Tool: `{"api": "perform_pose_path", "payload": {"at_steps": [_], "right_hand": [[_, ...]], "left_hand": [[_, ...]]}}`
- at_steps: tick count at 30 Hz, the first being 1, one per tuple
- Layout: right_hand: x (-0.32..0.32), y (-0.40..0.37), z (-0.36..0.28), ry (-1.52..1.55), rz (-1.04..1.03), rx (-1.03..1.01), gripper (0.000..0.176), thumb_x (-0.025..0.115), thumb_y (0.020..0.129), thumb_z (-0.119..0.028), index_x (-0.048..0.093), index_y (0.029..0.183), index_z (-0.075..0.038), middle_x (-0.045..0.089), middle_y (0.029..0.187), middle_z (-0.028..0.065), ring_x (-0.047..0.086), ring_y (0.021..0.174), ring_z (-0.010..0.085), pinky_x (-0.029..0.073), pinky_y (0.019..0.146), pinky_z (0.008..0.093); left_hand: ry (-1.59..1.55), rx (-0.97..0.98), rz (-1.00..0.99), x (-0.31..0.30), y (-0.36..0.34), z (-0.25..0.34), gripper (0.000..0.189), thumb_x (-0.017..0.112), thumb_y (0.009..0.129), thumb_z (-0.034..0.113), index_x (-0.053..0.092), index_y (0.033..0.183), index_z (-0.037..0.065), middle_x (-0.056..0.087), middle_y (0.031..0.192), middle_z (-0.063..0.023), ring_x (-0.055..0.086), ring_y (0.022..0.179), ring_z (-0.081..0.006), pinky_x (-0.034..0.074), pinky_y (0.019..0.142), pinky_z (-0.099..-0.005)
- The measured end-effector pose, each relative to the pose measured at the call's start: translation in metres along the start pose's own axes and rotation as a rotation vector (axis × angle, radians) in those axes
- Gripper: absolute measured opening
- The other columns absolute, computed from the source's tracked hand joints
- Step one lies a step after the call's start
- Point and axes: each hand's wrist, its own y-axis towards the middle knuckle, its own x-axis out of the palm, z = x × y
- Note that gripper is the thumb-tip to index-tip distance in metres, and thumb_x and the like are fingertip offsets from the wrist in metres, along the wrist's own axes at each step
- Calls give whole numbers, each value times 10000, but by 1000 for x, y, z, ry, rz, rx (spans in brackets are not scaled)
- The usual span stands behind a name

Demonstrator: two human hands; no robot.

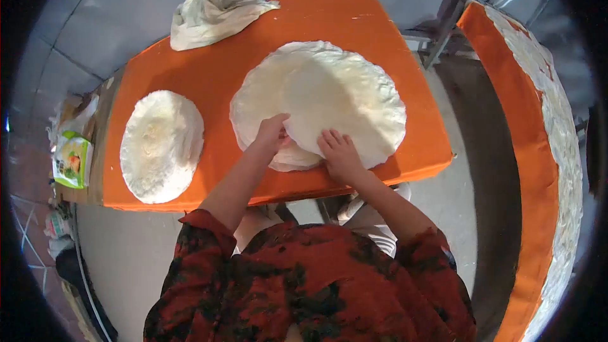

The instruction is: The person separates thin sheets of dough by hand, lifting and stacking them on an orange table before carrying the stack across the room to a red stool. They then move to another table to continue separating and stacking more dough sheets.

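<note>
The stack lies on the orange table, a wide heap of thin, pale rounds with wavy rims. Lying on top of it, over its middle and right part, is one smooth sheet, its left edge crossing the stack and its near edge close to the stack's front rim. I see the left hand at that left edge, thumb above and fingers curled in, pinching the sheet's border; the fingertips themselves are hard to make out. The right hand rests palm down on the sheet, over the stack's front, its fingers a little spread and laid flat.

Left of the stack, well apart from it, sits a smaller oval pile, white and powdery on top. Behind the stack and to its left is a crumpled cloth. Farther left, past the pile, a green and white packet stands beyond the table's edge. Away to the stack's right runs a second table, also orange, with a whitish layer along its far side.
</note>
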Motion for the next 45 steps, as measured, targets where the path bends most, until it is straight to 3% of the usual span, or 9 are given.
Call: {"api": "perform_pose_path", "payload": {"at_steps": [7, 13, 15, 18, 22, 28, 33, 39, 45], "right_hand": [[-63, 53, 50, 672, -525, 174, 353, 544, 802, -136, 596, 1112, 26, 625, 1079, 195, 591, 1023, 311, 437, 882, 377], [-115, 151, 163, 238, -128, -30, 233, 555, 760, -193, 640, 784, 23, 597, 687, 186, 585, 658, 274, 464, 638, 412], [-194, 167, 109, 279, 8, 201, 156, 575, 742, -117, 651, 810, 1, 594, 673, 179, 626, 705, 295, 477, 641, 419], [-243, 155, 42, -197, 113, -102, 145, 563, 783, -121, 669, 841, -40, 646, 815, 186, 634, 774, 343, 504, 676, 450], [-193, 76, -16, -25, 358, -286, 257, 542, 729, -39, 612, 976, -42, 656, 913, 153, 635, 822, 346, 514, 715, 439], [-7, -14, -48, 223, 291, -217, 296, 523, 731, -4, 607, 1013, -35, 645, 1025, 136, 618, 955, 316, 499, 824, 413], [-29, 8, -81, 311, 160, -74, 302, 546, 742, -51, 586, 1042, -32, 628, 1050, 140, 599, 983, 315, 493, 816, 411], [-43, 67, -131, 659, 148, 52, 378, 639, 766, -138, 561, 1117, -23, 583, 1128, 197, 560, 1049, 336, 456, 891, 394], [2, 34, -108, 601, -167, -85, 491, 680, 786, -275, 551, 1191, -31, 456, 1334, 176, 419, 1250, 312, 350, 1035, 376]], "left_hand": [[-83, -92, -181, -3, 19, 1, 516, 589, 843, 461, 486, 1053, 1, 506, 980, -166, 535, 846, -278, 487, 702, -405], [-354, -149, -188, -15, 3, -7, 748, 492, 864, 602, 369, 1202, -54, 467, 1185, -271, 514, 1082, -408, 442, 917, -553], [-490, -158, -194, -24, -3, -6, 789, 484, 856, 622, 345, 1227, -60, 445, 1219, -283, 503, 1099, -423, 424, 932, -581], [-630, -109, -234, -37, -25, -2, 805, 462, 854, 641, 341, 1244, -52, 425, 1248, -282, 462, 1159, -436, 385, 968, -610], [-797, -73, -383, -51, -55, -10, 825, 465, 854, 632, 289, 1317, -27, 386, 1319, -252, 412, 1214, -443, 355, 996, -615], [-741, 201, -596, -62, -41, -52, 733, 493, 892, 516, 251, 1401, 48, 380, 1377, -185, 391, 1265, -367, 349, 1046, -511], [-238, 215, -300, -83, -28, -25, 727, 388, 904, 584, 289, 1404, 66, 442, 1334, -166, 435, 1230, -350, 350, 1036, -521], [-528, 184, -858, -137, -43, -14, 785, 278, 865, 711, 333, 1391, 132, 484, 1311, -80, 487, 1167, -299, 428, 937, -532], [-745, 66, -486, -98, -118, -76, 607, 293, 933, 597, 390, 1339, 156, 487, 1305, -53, 516, 1133, -260, 463, 885, -499]]}}
